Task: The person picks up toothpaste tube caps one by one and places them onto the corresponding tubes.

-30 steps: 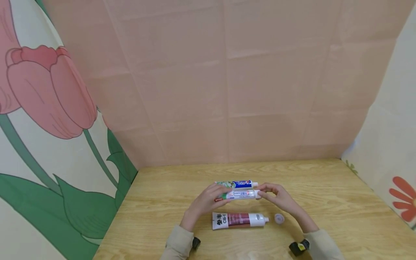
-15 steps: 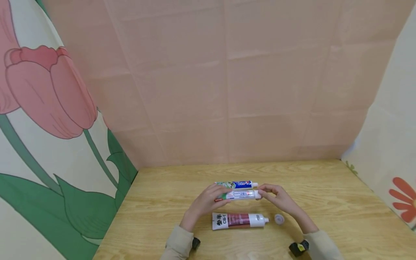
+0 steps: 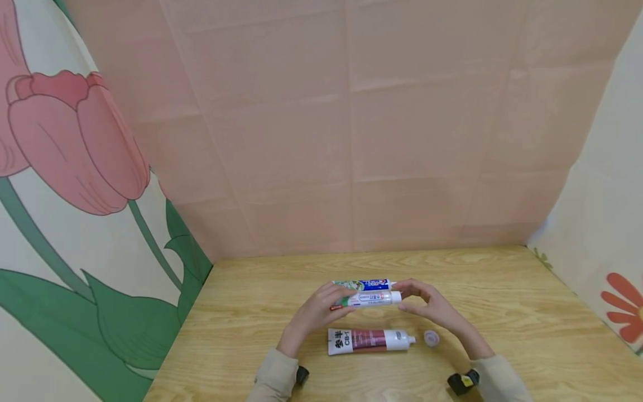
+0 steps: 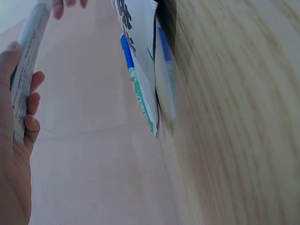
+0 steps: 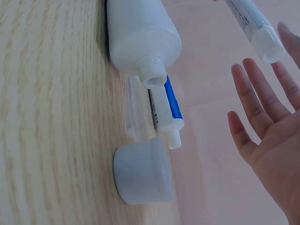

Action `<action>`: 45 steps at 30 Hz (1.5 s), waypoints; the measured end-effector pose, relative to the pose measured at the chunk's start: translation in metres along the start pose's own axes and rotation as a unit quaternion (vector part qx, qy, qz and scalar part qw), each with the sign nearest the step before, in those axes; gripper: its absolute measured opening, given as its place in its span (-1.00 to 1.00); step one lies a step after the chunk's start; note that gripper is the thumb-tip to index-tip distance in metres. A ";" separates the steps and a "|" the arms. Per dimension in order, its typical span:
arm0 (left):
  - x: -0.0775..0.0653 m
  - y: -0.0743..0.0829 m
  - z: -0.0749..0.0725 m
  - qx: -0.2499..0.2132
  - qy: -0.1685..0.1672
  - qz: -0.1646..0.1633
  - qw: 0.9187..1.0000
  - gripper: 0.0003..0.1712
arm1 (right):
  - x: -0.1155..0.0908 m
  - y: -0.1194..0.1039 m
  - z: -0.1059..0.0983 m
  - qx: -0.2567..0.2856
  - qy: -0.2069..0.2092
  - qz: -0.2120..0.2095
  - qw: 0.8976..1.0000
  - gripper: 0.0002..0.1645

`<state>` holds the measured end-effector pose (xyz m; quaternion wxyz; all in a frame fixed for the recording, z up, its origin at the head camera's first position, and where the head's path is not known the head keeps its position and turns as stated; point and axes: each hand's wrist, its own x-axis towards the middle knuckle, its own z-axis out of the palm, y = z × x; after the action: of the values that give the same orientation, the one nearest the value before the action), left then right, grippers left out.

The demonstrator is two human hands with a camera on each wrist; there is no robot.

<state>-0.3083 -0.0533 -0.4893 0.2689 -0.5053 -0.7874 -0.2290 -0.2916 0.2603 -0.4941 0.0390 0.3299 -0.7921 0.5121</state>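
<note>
My left hand [image 3: 320,307] grips a white toothpaste tube [image 3: 373,298] with a green and red tail end, raised off the wooden table and lying level. The tube's white cap [image 5: 268,44] is on and points right. Around the cap sits my right hand [image 3: 436,307], thumb and fingers spread apart; the right wrist view has the fingers extended, fingertips close by the cap. In the left wrist view, the left fingers [image 4: 33,103] curl round the tube, with the right fingertips [image 4: 69,3] near its far end.
A white and maroon toothpaste tube [image 3: 369,340] lies uncapped nearer me. To the right of its nozzle stands a loose white cap [image 3: 431,338]. Behind the held tube lies a blue and green toothpaste tube [image 3: 375,285], its nozzle [image 5: 174,139] bare. A pink sheet [image 3: 351,167] hangs beyond the table.
My right thumb and fingers have come off the cap and spread apart. The held tube has risen slightly in the left hand; the tubes on the table have not moved.
</note>
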 end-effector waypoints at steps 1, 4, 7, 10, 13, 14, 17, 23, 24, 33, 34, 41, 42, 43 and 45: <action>0.000 0.000 0.000 0.001 -0.001 -0.001 1.000 -0.49 | 0.000 0.000 0.000 0.003 -0.001 -0.003 1.000 -0.53; 0.000 0.001 -0.001 0.002 -0.003 -0.003 1.000 -0.48 | 0.000 0.001 0.000 0.013 -0.001 -0.008 1.000 -0.50; 0.000 0.001 -0.001 0.001 -0.004 -0.003 1.000 -0.48 | -0.001 0.002 0.000 0.019 -0.003 -0.011 1.000 -0.51; 0.000 0.001 -0.001 0.001 -0.004 -0.004 1.000 -0.50 | -0.001 0.003 0.000 0.022 -0.004 -0.011 1.000 -0.54; -0.001 0.001 -0.001 0.001 -0.007 -0.005 1.000 -0.52 | -0.001 0.002 0.000 0.025 -0.003 -0.008 1.000 -0.56; -0.001 0.001 -0.001 0.001 -0.007 -0.005 1.000 -0.53 | -0.001 0.002 0.000 0.027 -0.002 -0.006 1.000 -0.57; -0.001 0.001 -0.001 0.000 -0.008 -0.004 1.000 -0.51 | -0.001 0.001 0.000 0.030 0.002 -0.003 1.000 -0.59; -0.001 0.001 0.001 -0.001 -0.005 -0.005 1.000 -0.45 | -0.001 0.000 -0.001 0.030 0.010 0.002 0.999 -0.62; -0.001 0.001 0.001 0.000 -0.004 -0.005 1.000 -0.44 | -0.001 0.000 -0.001 0.032 0.010 0.003 0.999 -0.62; -0.001 0.001 0.001 -0.005 -0.004 0.002 1.000 -0.42 | 0.000 0.002 -0.001 0.031 0.011 0.021 0.999 -0.67; 0.000 0.001 0.001 -0.007 -0.004 0.002 1.000 -0.41 | 0.000 0.002 -0.001 0.032 0.011 0.021 0.999 -0.68; 0.001 0.001 0.001 -0.003 -0.004 0.015 1.000 -0.37 | 0.000 0.003 0.000 0.035 0.016 0.034 0.999 -0.70; 0.001 0.001 0.000 -0.003 -0.003 0.016 1.000 -0.37 | -0.001 0.003 0.000 0.033 0.016 0.033 0.999 -0.70; 0.001 0.001 0.000 -0.001 -0.002 0.018 1.000 -0.37 | -0.001 0.003 0.000 0.031 0.016 0.032 0.999 -0.71; 0.002 0.002 0.000 0.001 0.002 0.021 1.000 -0.39 | -0.001 0.003 0.000 0.033 0.015 0.028 0.999 -0.71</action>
<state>-0.3073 -0.0515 -0.4881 0.2757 -0.5212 -0.7761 -0.2237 -0.2925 0.2611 -0.4965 0.0258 0.3011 -0.7830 0.5437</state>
